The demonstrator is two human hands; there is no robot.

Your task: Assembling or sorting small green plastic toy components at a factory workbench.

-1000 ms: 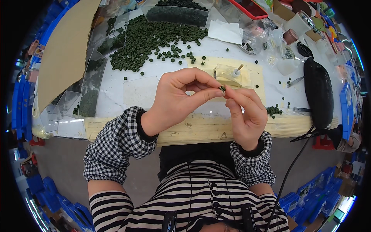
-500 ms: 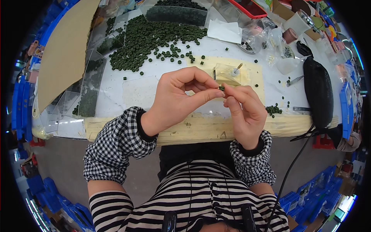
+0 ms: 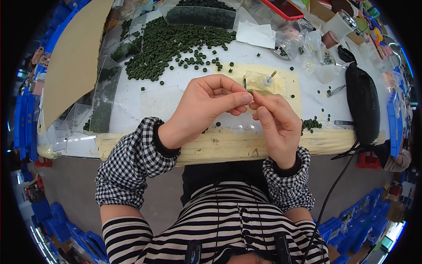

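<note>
My left hand (image 3: 210, 102) is closed, pinching a tiny dark green round piece (image 3: 250, 92) between thumb and forefinger. Only a sliver of the piece shows; the fingertips cover the rest. From the other side my right hand (image 3: 280, 125) meets it, its thumb and fingers pressed together at the same piece. Behind the fingertips stands a small tape-covered block (image 3: 259, 81) with a thin brown-tipped stick (image 3: 273, 74) in a white holder. A loose green piece (image 3: 218, 124) lies on the table just below my left hand.
A large heap of dark green spool-like pieces (image 3: 167, 44) spreads over the white table at the far left, beside clear trays (image 3: 105, 97) and cardboard (image 3: 72, 57). A smaller cluster (image 3: 311, 124) lies right of my right hand. A black bag-like bundle (image 3: 362, 103) rests farther right.
My left hand has turned, its thumb now lying over the small piece, which has moved slightly up and is more hidden. Loose pieces now show below that hand.
</note>
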